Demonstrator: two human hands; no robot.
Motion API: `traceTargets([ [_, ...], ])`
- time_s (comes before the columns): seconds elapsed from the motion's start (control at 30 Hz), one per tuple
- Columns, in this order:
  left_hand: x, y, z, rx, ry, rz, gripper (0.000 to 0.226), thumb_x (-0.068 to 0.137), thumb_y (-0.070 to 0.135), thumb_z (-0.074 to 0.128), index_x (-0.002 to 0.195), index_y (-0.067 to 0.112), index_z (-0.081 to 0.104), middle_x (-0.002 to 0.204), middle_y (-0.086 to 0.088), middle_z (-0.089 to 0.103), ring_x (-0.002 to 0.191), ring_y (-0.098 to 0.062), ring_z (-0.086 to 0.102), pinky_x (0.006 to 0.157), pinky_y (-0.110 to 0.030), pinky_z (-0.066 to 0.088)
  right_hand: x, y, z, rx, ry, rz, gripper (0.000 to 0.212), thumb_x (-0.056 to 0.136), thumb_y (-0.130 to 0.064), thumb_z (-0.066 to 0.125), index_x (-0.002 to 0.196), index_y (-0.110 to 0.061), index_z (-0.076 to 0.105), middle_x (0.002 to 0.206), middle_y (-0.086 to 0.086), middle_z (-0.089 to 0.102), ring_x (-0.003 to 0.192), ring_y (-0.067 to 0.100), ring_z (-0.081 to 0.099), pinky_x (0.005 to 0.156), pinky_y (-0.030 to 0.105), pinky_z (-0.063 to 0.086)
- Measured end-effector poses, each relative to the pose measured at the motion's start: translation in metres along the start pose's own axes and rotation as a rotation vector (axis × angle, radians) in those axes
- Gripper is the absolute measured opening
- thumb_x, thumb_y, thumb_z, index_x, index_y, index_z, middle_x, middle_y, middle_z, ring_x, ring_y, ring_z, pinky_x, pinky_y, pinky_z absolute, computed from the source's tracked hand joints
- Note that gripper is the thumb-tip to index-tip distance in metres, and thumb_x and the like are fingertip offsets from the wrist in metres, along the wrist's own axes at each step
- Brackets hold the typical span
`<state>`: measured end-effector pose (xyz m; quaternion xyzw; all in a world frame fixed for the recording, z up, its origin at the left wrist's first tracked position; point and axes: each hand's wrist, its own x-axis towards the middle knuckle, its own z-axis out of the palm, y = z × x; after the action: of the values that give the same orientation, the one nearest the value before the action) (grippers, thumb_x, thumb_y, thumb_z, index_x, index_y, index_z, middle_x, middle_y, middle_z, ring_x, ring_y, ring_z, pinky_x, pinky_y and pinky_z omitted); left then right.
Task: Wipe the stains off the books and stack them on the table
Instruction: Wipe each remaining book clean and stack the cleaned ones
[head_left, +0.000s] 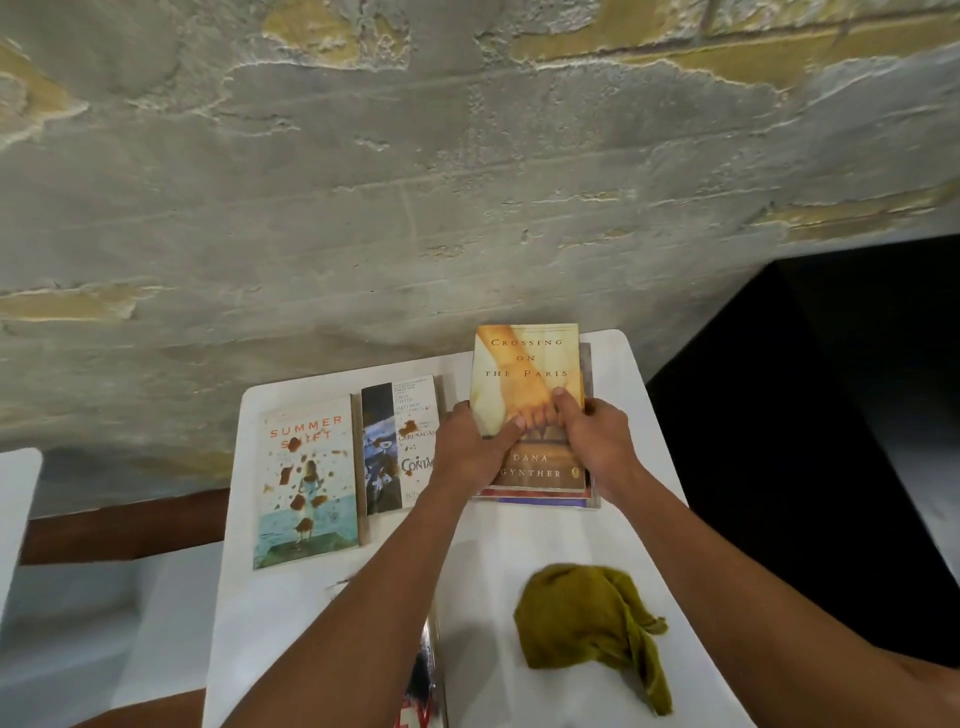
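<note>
The "Crossing on the Paris" book (527, 384) is gripped at its near half by both the left hand (475, 447) and right hand (597, 441), atop a stack (540, 498) at the white table's (291, 623) far right; stained books (306, 483) lie left, the cloth (587, 623) nearer

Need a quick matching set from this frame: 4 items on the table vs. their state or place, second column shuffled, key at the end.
Items
1. Summer Shift book
2. Contact book
3. Crossing on the Paris book
4. olive cloth

States
A. crumpled on the table near the person, not held
B. far left of the row, flat, many brown stains
C. top of the stack, gripped by left hand and right hand
D. middle of the row, a few brown stains, partly hidden by the left hand

Pairs: 1-B, 2-D, 3-C, 4-A
</note>
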<state>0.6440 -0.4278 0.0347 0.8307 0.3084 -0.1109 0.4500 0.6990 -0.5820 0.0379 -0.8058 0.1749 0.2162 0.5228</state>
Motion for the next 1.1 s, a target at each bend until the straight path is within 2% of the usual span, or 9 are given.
traceTargets([
  [0.1,-0.001,-0.003,0.005,-0.009,0.005,0.012,0.066,0.078,0.058,0.076,0.123,0.012,0.058,0.11,-0.005,0.065,0.098,-0.022,0.064,0.078,-0.031,0.05,0.003,0.002,0.002,-0.03,0.037,0.02,0.039,0.092,-0.054,0.058,0.086,-0.017,0.07,0.093,0.004,0.07,0.079,0.016,0.069,0.069,0.028,0.054],
  [0.23,-0.001,-0.004,0.011,0.006,0.026,0.029,0.082,0.066,0.075,0.066,0.121,0.015,0.06,0.109,-0.004,0.067,0.096,-0.021,0.065,0.083,-0.038,0.056,0.005,0.006,0.006,-0.051,0.071,0.053,0.051,0.083,-0.067,0.05,0.09,-0.02,0.069,0.108,0.012,0.063,0.088,0.024,0.067,0.087,0.044,0.057],
  [0.33,0.003,-0.008,0.015,0.004,0.032,0.042,0.089,0.058,0.083,0.057,0.119,0.019,0.061,0.108,-0.001,0.067,0.095,-0.02,0.066,0.085,-0.041,0.057,0.004,0.008,0.008,-0.071,0.097,0.035,0.052,0.091,-0.063,0.047,0.099,-0.015,0.067,0.114,0.013,0.059,0.091,0.024,0.066,0.091,0.046,0.055],
  [0.53,-0.001,-0.002,0.007,-0.055,-0.055,-0.033,0.065,0.089,0.062,0.063,0.134,0.017,0.052,0.118,-0.002,0.065,0.106,-0.023,0.063,0.081,-0.03,0.046,-0.007,0.01,0.014,-0.191,0.102,0.036,0.056,0.102,-0.056,0.034,0.13,-0.011,0.054,0.13,0.009,0.039,0.114,0.027,0.054,0.098,0.044,0.05],
  [0.6,-0.001,-0.003,0.006,-0.081,-0.091,-0.134,0.068,0.093,0.068,0.048,0.135,0.014,0.051,0.118,-0.006,0.062,0.104,-0.026,0.061,0.081,-0.032,0.044,-0.008,0.009,0.012,-0.246,0.113,0.065,0.056,0.103,-0.055,0.033,0.134,-0.012,0.05,0.133,0.011,0.041,0.121,0.028,0.047,0.094,0.04,0.047],
  [0.7,-0.002,-0.006,0.009,-0.045,-0.114,-0.195,0.076,0.094,0.073,0.037,0.128,0.008,0.058,0.112,-0.007,0.064,0.096,-0.025,0.059,0.079,-0.033,0.045,-0.007,0.014,0.009,-0.119,0.045,0.21,0.059,0.099,-0.063,0.034,0.131,-0.016,0.05,0.123,0.009,0.057,0.102,0.024,0.062,0.078,0.037,0.056],
  [0.87,-0.008,-0.002,0.017,-0.053,-0.112,-0.201,0.072,0.093,0.073,0.042,0.124,0.011,0.063,0.11,-0.007,0.069,0.093,-0.023,0.064,0.078,-0.033,0.051,-0.001,0.014,-0.002,-0.092,-0.001,0.224,0.055,0.097,-0.067,0.036,0.111,-0.019,0.06,0.097,0.005,0.07,0.081,0.022,0.07,0.077,0.037,0.058],
  [1.0,-0.018,-0.001,0.03,-0.114,-0.119,-0.221,0.066,0.088,0.073,0.051,0.117,0.015,0.064,0.105,-0.001,0.069,0.09,-0.019,0.065,0.073,-0.03,0.052,0.011,0.013,-0.02,-0.038,-0.036,0.22,0.051,0.096,-0.064,0.042,0.101,-0.021,0.068,0.091,0.005,0.074,0.079,0.024,0.072,0.077,0.038,0.059],
  [1.1,-0.021,0.005,0.041,-0.155,-0.133,-0.213,0.06,0.089,0.069,0.055,0.117,0.016,0.063,0.104,-0.001,0.069,0.09,-0.018,0.067,0.067,-0.028,0.052,0.016,0.01,-0.036,-0.034,-0.067,0.204,0.046,0.097,-0.062,0.045,0.1,-0.022,0.068,0.089,0.003,0.073,0.078,0.023,0.072,0.066,0.03,0.055],
])
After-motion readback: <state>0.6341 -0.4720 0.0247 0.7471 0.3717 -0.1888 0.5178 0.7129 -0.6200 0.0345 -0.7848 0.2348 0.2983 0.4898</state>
